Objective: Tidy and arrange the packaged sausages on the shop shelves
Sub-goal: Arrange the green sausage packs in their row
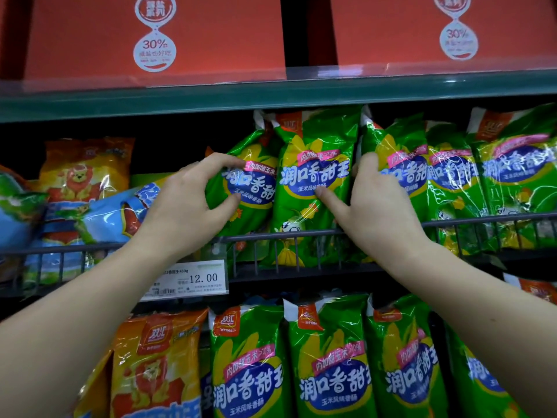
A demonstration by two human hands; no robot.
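Note:
Green packs of corn sausages stand upright in a row on the middle shelf behind a wire rail [301, 233]. My left hand [187, 206] grips the leftmost green pack [253, 179], thumb and fingers curled round its left edge. My right hand [370, 203] holds the neighbouring green pack [313, 164] by its right side: the thumb presses on its front and the fingers reach in behind, between it and the following green pack [401, 164]. Both held packs stay inside the rail.
Orange lion-print packs [87, 167] and a fallen blue pack [120, 212] lie left on the same shelf. A 12.00 price tag [193, 279] hangs on the rail. Red cartons [156, 37] fill the shelf above; green and orange packs [328, 363] line the shelf below.

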